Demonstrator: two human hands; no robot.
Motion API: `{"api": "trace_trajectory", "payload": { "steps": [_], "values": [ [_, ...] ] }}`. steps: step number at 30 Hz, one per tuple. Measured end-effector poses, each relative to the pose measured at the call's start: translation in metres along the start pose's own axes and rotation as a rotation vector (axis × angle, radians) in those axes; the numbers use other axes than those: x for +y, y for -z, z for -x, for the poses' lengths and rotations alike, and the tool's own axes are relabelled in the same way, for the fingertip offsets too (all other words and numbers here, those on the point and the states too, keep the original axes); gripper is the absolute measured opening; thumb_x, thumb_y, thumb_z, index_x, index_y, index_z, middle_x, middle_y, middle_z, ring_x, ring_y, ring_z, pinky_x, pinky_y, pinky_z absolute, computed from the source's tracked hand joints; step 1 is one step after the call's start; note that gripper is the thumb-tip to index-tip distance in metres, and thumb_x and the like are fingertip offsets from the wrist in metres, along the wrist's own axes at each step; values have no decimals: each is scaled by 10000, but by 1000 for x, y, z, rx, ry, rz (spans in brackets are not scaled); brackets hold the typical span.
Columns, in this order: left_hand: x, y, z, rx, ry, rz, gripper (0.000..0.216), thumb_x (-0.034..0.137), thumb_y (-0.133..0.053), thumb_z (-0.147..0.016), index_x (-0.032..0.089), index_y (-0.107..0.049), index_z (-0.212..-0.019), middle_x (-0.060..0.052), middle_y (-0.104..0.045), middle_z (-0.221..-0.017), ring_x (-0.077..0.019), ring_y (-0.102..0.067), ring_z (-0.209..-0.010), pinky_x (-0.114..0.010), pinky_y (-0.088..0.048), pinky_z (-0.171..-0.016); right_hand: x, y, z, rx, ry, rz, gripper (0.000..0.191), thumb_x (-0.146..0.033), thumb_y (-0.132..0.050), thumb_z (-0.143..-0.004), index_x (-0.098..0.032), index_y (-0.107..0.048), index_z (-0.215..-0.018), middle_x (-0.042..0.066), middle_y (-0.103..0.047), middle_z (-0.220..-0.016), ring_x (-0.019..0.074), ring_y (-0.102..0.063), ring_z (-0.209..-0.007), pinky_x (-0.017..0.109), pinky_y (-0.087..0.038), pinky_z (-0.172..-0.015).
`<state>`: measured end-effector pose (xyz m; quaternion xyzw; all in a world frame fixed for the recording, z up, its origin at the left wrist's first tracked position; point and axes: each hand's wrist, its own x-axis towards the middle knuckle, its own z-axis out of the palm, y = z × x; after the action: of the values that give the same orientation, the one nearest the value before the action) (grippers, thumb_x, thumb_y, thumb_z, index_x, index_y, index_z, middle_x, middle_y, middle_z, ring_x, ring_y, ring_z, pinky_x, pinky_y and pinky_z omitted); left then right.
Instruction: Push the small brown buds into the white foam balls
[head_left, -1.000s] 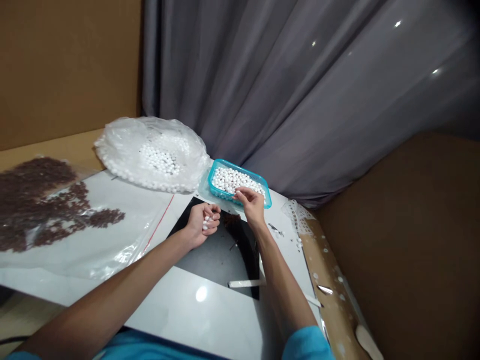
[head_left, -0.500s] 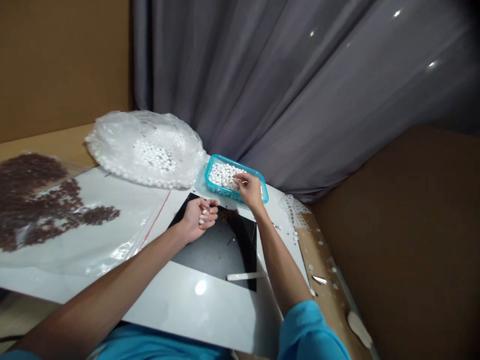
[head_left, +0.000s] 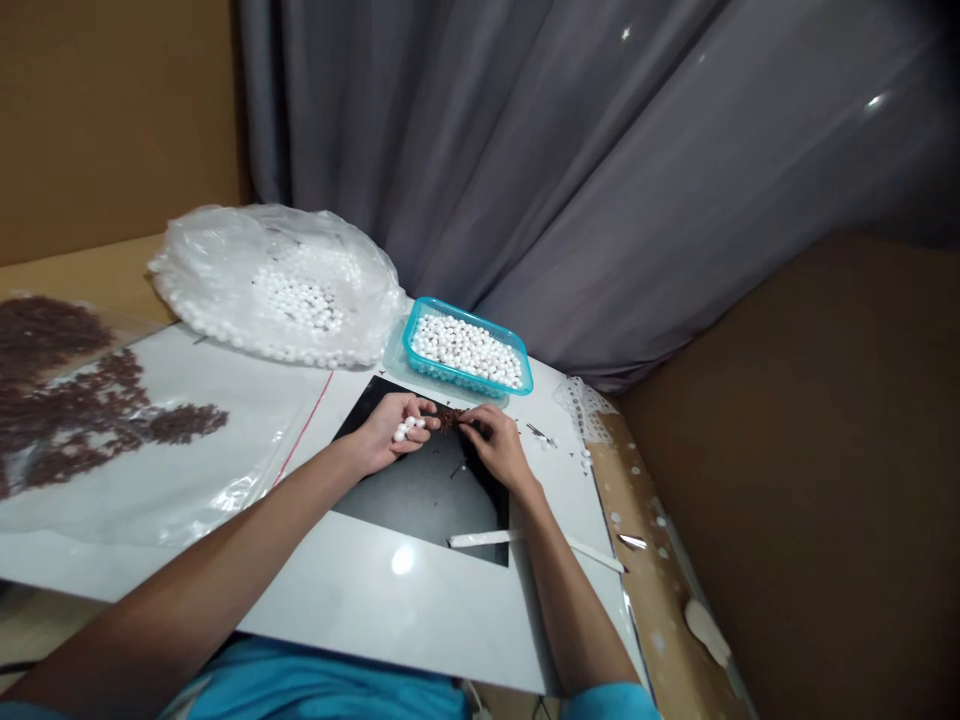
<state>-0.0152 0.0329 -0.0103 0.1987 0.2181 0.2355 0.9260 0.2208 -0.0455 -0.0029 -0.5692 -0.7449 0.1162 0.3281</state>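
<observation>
My left hand (head_left: 394,432) is half curled with its palm up, cupping several small white balls (head_left: 409,428). Its thumb and forefinger reach toward a small heap of brown bits (head_left: 450,417) at the far edge of a black sheet (head_left: 424,500). On the heap's other side, my right hand (head_left: 495,443) pinches thumb and fingers together at the brown bits; what lies between the fingertips is too small to make out. Just behind both hands stands a turquoise basket (head_left: 529,375) filled with white balls (head_left: 465,345).
A clear bag (head_left: 277,285) of white balls stands at the back left. Brown pieces (head_left: 75,410) fill a clear bag at left. White sticks (head_left: 487,538) lie near my right forearm. White lace (head_left: 585,408) and scraps lie at right; a grey curtain (head_left: 480,150) hangs behind.
My right hand has left the basket and come down to the brown heap, close to my left hand. The left hand still cups white balls, with more of them showing.
</observation>
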Motion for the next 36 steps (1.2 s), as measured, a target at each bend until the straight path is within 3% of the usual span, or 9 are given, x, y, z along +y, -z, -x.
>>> {"api": "trace_trajectory", "payload": {
  "steps": [4,11,16,20,24,29,36],
  "values": [
    [-1,1,-1,-17,-28,5,302,43,-579,-657,167,-514,-925,-15,-510,-778,-57,-359,-411,-150,-174,-277,2,-11,9,4,-21,8,143,-248,-647,-1011,-236,-780,-1061,91,-724,-1060,247,-681,-1006,349,-527,-891],
    [0,0,-3,7,-98,42,84,130,-581,-880,160,-542,-948,12,-476,-733,-68,-384,-420,-150,-183,-272,-6,-12,8,21,-38,34,120,-228,-637,-1008,-235,-746,-958,74,-721,-1020,238,-683,-978,333,-519,-886],
    [3,1,0,-52,-53,65,120,118,-595,-762,178,-502,-809,53,-351,-622,-72,-312,-386,-172,-183,-275,-10,-2,13,110,-101,-76,130,-299,-650,-1005,-224,-749,-965,69,-761,-996,234,-704,-894,334,-539,-843],
    [2,1,0,-69,-74,26,142,87,-584,-737,179,-511,-816,55,-347,-612,-73,-305,-386,-169,-161,-282,-11,0,15,141,-159,-145,174,-346,-652,-1000,-217,-769,-989,62,-791,-944,228,-723,-801,327,-559,-783],
    [0,-3,-1,-59,-34,-24,96,185,-595,-868,185,-506,-832,60,-361,-634,-61,-292,-387,-166,-148,-284,-8,-4,16,128,-157,-101,137,-281,-681,-963,-226,-784,-1034,68,-807,-1018,248,-749,-898,342,-579,-832],
    [-6,-14,3,-39,-26,-170,237,303,-623,-915,223,-428,-808,81,-322,-631,-61,-276,-381,-155,-131,-284,-5,-1,20,164,-143,-114,199,-222,-644,-973,-248,-807,-1084,65,-808,-1142,262,-752,-1064,382,-564,-980],
    [-20,-28,5,-47,10,-372,325,505,-586,-929,249,-404,-846,85,-367,-622,-69,-281,-352,-137,-125,-277,-11,4,23,130,-125,-237,128,-193,-704,-919,-221,-826,-946,57,-819,-977,234,-758,-896,334,-570,-857]
  ]
}}
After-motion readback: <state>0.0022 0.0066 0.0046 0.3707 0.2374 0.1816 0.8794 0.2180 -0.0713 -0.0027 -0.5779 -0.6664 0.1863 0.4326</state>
